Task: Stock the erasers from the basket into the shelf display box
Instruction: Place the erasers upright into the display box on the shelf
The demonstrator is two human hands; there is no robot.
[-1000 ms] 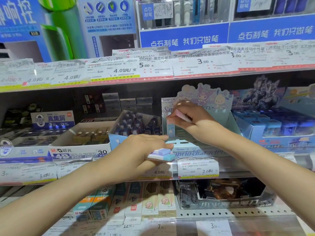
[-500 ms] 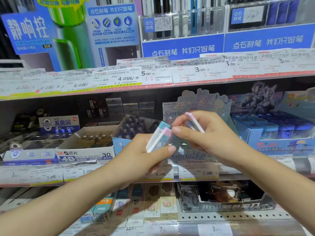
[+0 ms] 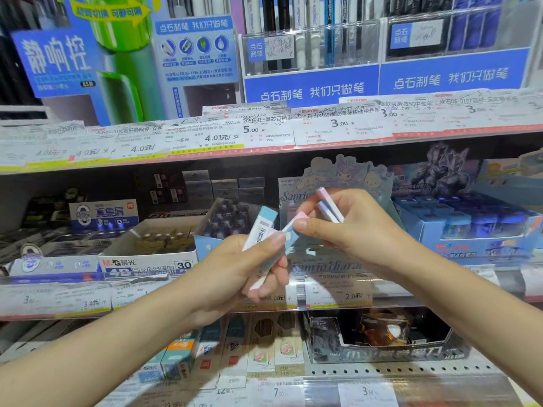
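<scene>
My left hand point(image 3: 235, 268) grips a small stack of flat pastel erasers point(image 3: 261, 230), blue one on top with a barcode showing, tilted up to the right. My right hand point(image 3: 349, 227) holds two more erasers point(image 3: 330, 205), pink and blue, between its fingers, and its thumb and forefinger pinch the pink end of an eraser point(image 3: 295, 220) in the left hand's stack. Both hands hover in front of the pale blue cartoon-character display box point(image 3: 338, 267) on the middle shelf. The inside of the box is hidden behind my hands. No basket is in view.
Left of the display box stand a small box of dark erasers point(image 3: 229, 221) and a white 4B eraser carton point(image 3: 152, 254). A blue box of sharpeners point(image 3: 476, 230) sits to the right. Price tags line the shelf edges; pencil packs and a dark box fill the lower shelf.
My right hand came out of the display box and met my left hand. The left hand rose from the shelf edge and tilted its eraser stack upright; the right fingers now pinch one.
</scene>
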